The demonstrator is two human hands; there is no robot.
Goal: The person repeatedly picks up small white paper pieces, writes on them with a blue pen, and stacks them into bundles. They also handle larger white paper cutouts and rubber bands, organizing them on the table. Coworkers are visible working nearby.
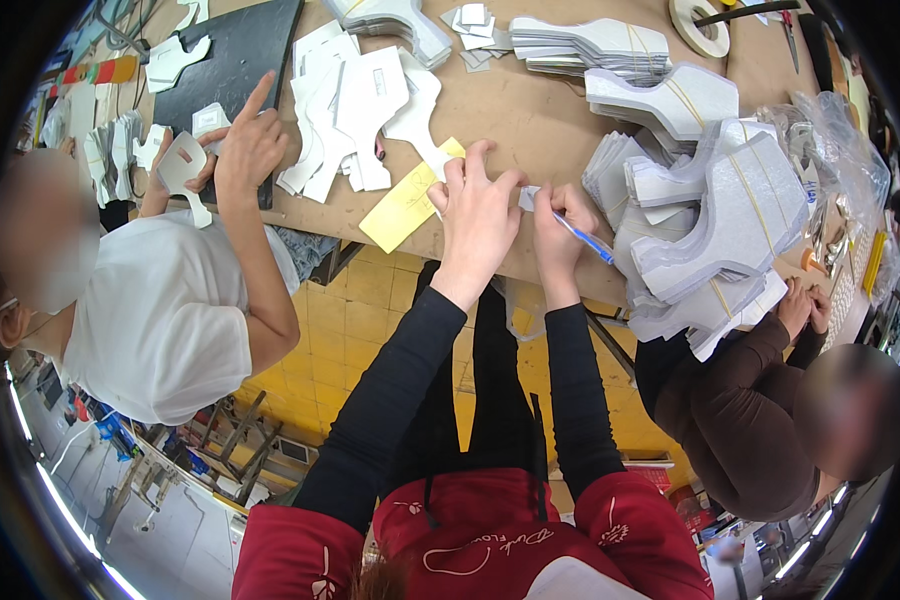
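Note:
My right hand (562,235) is closed around a blue and white pen (592,241), which slants down to the right. A small pale piece (528,198) shows between my two hands; which fingers touch it is hard to see. My left hand (478,225) rests at the table's near edge with bent fingers spread apart. Its fingertips are beside a yellow slip of paper (400,212) with handwriting on it. The narrow end of a white shaped cutout (413,105) reaches toward my left fingers. More white cutouts (358,95) lie overlapping behind the slip.
Banded stacks of grey-white cutouts (735,215) crowd the brown table (530,115) at right, with clear plastic bags (840,150) beyond. A tape roll (699,25) lies at the back. At left, a person in white (170,310) holds a cutout near a black mat (232,60); another person (740,430) sits right.

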